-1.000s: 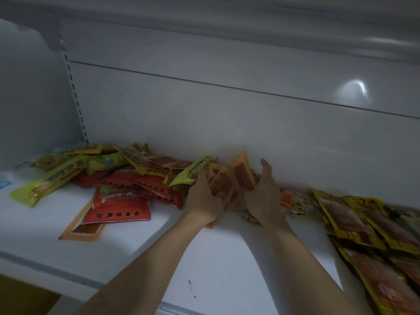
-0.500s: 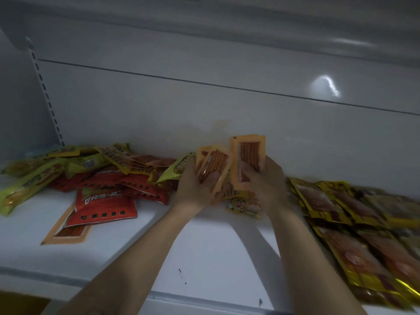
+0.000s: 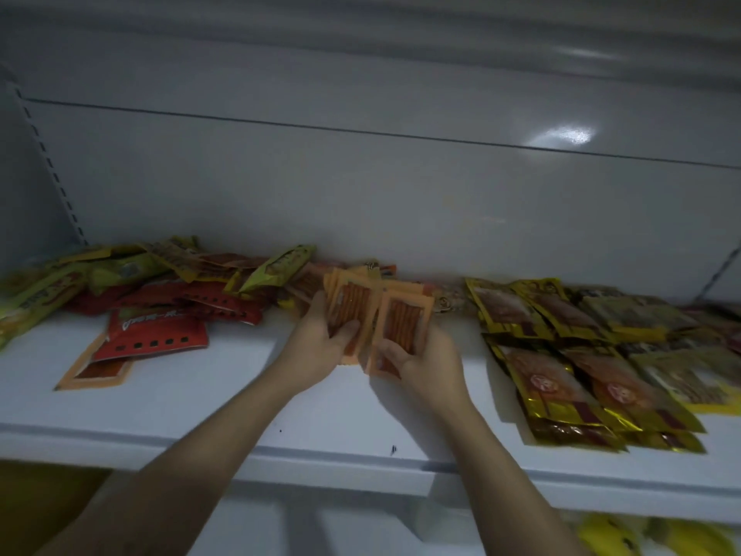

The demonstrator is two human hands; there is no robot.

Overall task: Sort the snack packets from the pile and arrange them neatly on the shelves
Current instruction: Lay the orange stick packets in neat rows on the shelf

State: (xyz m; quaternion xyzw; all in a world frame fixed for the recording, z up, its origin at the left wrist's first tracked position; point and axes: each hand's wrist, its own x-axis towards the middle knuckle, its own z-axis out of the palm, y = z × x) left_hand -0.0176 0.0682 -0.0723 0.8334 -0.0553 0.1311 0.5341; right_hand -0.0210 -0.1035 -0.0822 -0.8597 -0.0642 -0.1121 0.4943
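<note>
Left hand: your left hand (image 3: 320, 349) grips a fanned stack of orange stick packets (image 3: 353, 300).
Right hand: your right hand (image 3: 427, 369) pinches one orange packet (image 3: 405, 321) just beside that stack.
Place: both are held over the middle of the shelf (image 3: 240, 399).
Back left: mixed pile (image 3: 180, 286).
Right end: gold packets (image 3: 581, 367) in rows.

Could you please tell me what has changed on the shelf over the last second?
Both hands lifted orange packets from the back of the mixed pile and drew them toward the front of the shelf. The left hand now grips a fanned bunch; the right hand holds at least one more packet beside it. The rest of that pile and the gold packets on the right lie as before.
</note>
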